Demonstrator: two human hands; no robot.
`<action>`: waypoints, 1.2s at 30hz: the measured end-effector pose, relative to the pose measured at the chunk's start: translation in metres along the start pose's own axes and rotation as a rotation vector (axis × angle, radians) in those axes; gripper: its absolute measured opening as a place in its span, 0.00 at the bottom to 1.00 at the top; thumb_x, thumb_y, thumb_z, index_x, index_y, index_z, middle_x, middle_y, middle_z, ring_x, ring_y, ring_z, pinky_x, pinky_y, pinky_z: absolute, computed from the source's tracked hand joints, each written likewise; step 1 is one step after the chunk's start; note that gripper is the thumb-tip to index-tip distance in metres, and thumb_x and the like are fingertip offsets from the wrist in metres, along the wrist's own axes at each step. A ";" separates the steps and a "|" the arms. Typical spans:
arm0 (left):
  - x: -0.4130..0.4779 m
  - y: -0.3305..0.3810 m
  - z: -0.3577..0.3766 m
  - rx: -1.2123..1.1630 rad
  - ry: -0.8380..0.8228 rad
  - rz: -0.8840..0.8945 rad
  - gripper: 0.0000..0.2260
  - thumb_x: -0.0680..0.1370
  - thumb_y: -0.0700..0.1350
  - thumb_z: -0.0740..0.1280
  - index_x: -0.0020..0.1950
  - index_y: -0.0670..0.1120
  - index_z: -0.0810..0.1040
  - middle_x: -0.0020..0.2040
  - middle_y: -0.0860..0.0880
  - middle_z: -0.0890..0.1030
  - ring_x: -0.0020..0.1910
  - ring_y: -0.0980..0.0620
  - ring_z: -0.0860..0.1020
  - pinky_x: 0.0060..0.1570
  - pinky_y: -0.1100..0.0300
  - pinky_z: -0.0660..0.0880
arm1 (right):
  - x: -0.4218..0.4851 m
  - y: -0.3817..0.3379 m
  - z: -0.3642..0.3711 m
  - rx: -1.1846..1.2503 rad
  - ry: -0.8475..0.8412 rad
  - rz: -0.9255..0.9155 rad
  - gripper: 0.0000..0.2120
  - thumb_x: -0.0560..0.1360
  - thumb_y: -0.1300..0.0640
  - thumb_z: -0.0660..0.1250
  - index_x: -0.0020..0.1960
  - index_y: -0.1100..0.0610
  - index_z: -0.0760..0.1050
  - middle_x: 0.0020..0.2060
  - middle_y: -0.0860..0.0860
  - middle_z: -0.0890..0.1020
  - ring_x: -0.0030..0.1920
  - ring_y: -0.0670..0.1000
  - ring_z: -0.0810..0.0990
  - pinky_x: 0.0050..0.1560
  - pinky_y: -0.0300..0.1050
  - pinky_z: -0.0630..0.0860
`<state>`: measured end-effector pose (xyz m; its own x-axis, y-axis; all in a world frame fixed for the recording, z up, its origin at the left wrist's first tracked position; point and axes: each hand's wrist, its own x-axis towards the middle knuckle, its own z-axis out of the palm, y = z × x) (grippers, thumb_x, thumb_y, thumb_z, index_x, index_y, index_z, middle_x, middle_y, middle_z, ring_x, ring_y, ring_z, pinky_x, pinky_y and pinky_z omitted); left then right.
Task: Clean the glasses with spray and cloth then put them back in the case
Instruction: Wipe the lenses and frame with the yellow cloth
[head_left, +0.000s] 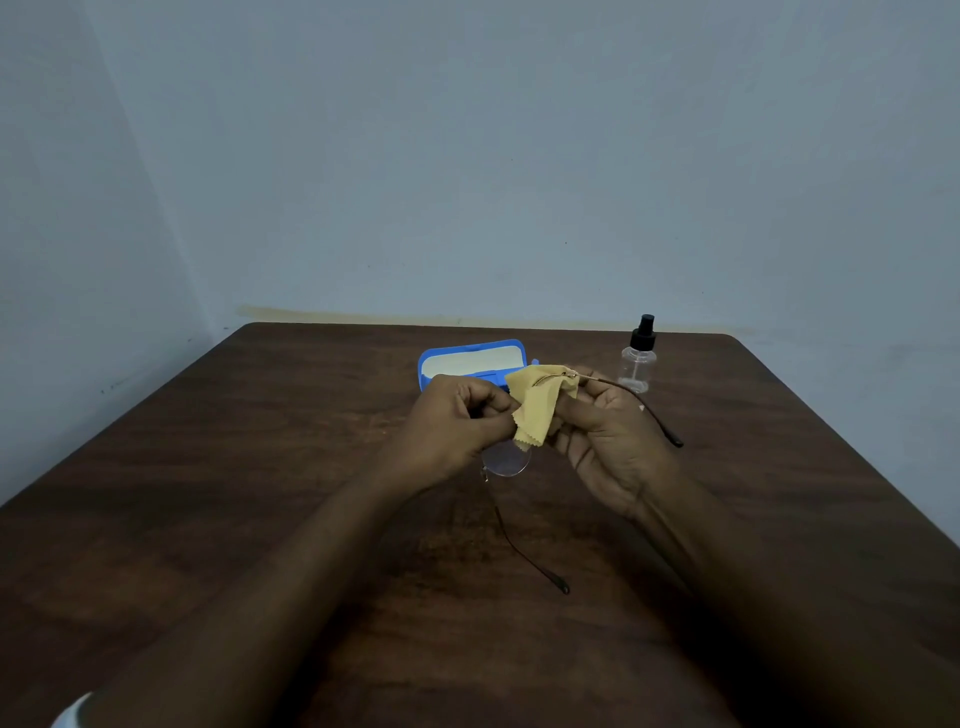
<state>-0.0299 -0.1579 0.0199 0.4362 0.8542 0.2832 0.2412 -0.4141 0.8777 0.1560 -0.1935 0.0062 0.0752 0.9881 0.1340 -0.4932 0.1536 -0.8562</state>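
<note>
Thin rimless glasses (506, 460) hang above the table between both hands, temples unfolded; one lens shows below my left hand, the other lens is wrapped in a yellow cloth (537, 410). My left hand (457, 421) pinches the glasses near the bridge. Fingers of my right hand (605, 431) curl round the cloth and the covered lens. One dark temple runs past the right hand, the other hangs toward me. Behind the hands the blue case (470, 361) lies open with a pale lining. A clear spray bottle (639, 358) with a black nozzle stands to the right.
The brown wooden table (260, 493) fills the lower view, its far edge against a blue-grey wall. Case and bottle stand near that far edge. Bare wood lies on both sides of my arms.
</note>
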 end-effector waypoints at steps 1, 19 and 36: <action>0.000 0.000 0.000 0.001 0.002 0.003 0.04 0.77 0.34 0.73 0.47 0.40 0.88 0.32 0.55 0.83 0.33 0.60 0.78 0.38 0.65 0.74 | 0.000 0.000 0.000 -0.010 0.020 0.007 0.24 0.72 0.66 0.71 0.66 0.71 0.72 0.56 0.65 0.84 0.52 0.61 0.85 0.54 0.55 0.83; 0.001 -0.005 0.001 0.071 -0.016 0.011 0.02 0.78 0.40 0.75 0.47 0.42 0.87 0.35 0.52 0.84 0.35 0.59 0.80 0.39 0.62 0.77 | 0.001 0.001 -0.006 -0.340 -0.050 -0.065 0.12 0.69 0.58 0.76 0.52 0.60 0.82 0.51 0.65 0.85 0.49 0.63 0.85 0.49 0.58 0.82; 0.001 -0.004 0.001 0.028 -0.018 0.022 0.04 0.76 0.39 0.77 0.43 0.46 0.86 0.33 0.56 0.83 0.34 0.62 0.79 0.37 0.66 0.75 | 0.000 0.003 -0.004 -0.272 -0.089 -0.114 0.13 0.68 0.62 0.74 0.53 0.60 0.81 0.50 0.60 0.87 0.51 0.60 0.86 0.52 0.54 0.83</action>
<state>-0.0297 -0.1560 0.0159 0.4573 0.8389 0.2951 0.2557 -0.4418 0.8599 0.1577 -0.1929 0.0019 0.0343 0.9624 0.2695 -0.2346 0.2699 -0.9339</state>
